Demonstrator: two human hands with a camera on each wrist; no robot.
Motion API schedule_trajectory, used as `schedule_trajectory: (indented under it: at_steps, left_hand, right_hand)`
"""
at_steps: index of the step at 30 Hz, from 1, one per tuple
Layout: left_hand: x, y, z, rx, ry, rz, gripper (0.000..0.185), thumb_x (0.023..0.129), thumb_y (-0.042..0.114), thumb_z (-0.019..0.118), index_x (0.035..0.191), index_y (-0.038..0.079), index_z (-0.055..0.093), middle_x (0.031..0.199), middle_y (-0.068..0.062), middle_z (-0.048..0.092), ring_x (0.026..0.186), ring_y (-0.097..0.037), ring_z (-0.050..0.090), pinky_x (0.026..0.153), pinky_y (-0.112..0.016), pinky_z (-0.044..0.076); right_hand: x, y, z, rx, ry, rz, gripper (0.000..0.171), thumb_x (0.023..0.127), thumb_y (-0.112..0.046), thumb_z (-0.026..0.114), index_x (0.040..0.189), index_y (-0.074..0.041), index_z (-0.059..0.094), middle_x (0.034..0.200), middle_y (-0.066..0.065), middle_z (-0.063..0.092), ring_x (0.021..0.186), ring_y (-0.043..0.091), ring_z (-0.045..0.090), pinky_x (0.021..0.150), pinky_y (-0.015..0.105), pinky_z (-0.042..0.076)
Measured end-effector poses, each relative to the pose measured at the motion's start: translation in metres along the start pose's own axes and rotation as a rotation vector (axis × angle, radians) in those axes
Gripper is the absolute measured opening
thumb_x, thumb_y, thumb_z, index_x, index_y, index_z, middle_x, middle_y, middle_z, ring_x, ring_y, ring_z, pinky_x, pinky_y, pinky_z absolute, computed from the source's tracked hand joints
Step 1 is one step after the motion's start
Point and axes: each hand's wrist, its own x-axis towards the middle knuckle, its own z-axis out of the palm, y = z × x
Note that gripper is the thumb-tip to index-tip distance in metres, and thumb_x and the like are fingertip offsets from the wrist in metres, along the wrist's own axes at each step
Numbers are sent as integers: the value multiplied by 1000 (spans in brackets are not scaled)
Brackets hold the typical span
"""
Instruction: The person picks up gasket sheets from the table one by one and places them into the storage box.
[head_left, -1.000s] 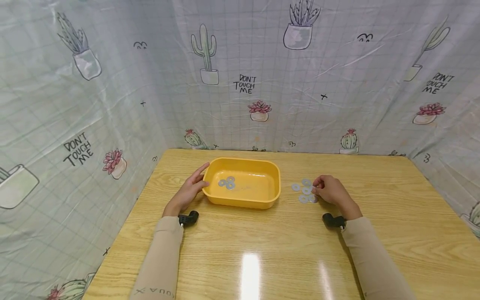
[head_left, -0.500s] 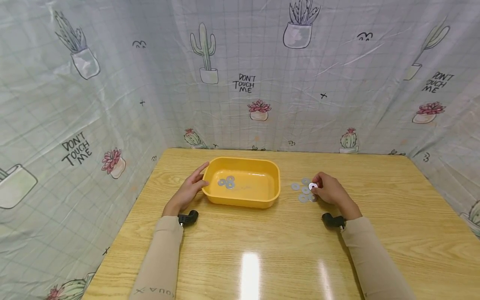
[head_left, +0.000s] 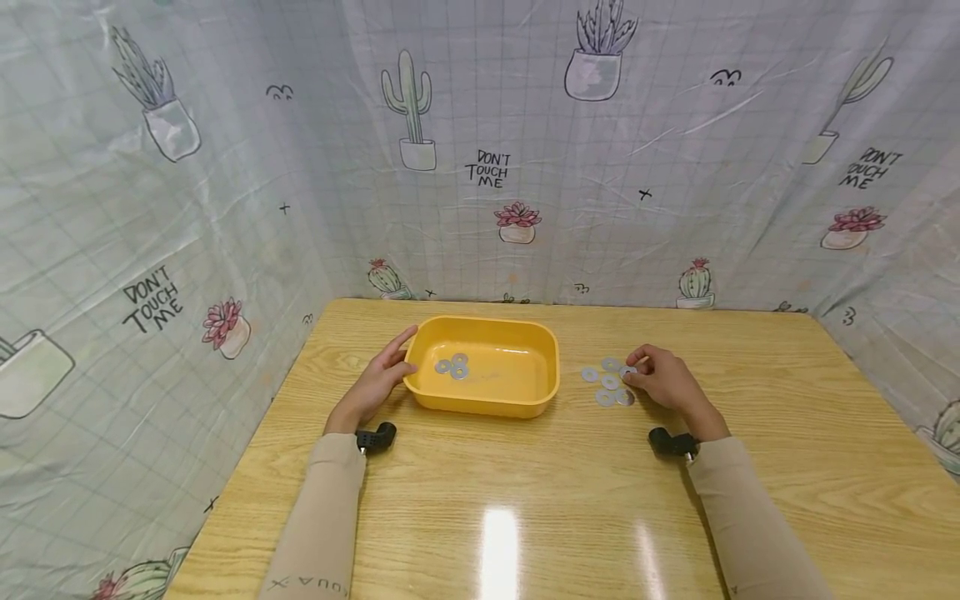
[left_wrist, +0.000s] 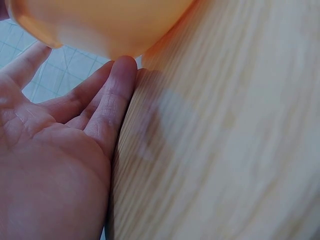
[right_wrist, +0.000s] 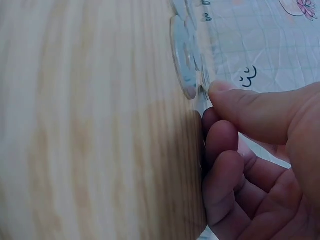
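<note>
My left hand (head_left: 372, 385) holds the left end of a yellow plastic tray (head_left: 483, 406), thumb at the rim and fingers along the outer wall. Close up in the left wrist view, fingertips meet the tray's wall (left_wrist: 110, 30) just above the table. Three flat metal washers (head_left: 459, 372) lie inside, toward the left. To the right of the tray, my right hand (head_left: 666, 383) pinches another washer (head_left: 628, 371) between thumb and forefinger, low over the table. Several more washers (head_left: 610, 382) lie loosely grouped beside its fingertips; some show edge-on in the right wrist view.
The wooden table (head_left: 435, 500) reaches back to a hanging sheet (head_left: 570, 200) printed with potted plants, which also closes off both sides. A black wrist camera (head_left: 377, 437) sits at the left cuff and another camera (head_left: 671, 442) at the right.
My right thumb and forefinger have picked a washer out of the group and shifted it slightly to the right. The left hand and the tray have stayed in place.
</note>
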Motion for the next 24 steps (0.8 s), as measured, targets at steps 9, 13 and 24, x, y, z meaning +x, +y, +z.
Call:
schedule_trajectory:
  at_steps: [9, 13, 24]
  left_hand:
    - [2, -1, 0, 4, -6, 7, 69, 104, 17, 53, 164, 33, 23, 161, -19, 37, 140, -40, 47, 109, -42, 45]
    - [2, -2, -1, -1, -7, 9, 69, 104, 16, 53, 165, 32, 23, 160, -20, 38, 140, -41, 48, 107, -38, 47]
    - [4, -4, 0, -6, -5, 10, 69, 104, 15, 52, 165, 31, 23, 160, -20, 38, 140, -41, 47, 107, -39, 47]
  right_hand:
    - [1, 2, -1, 69, 4, 31, 24, 98, -11, 67, 117, 2, 64, 81, 10, 69, 66, 17, 59, 59, 28, 45]
    - [1, 1, -2, 113, 4, 39, 25, 98, -7, 66, 120, 5, 64, 84, 12, 70, 67, 15, 61, 60, 26, 49]
    - [1, 11, -3, 407, 6, 102, 35, 102, -9, 61, 133, 7, 58, 90, 6, 68, 72, 7, 65, 66, 23, 56]
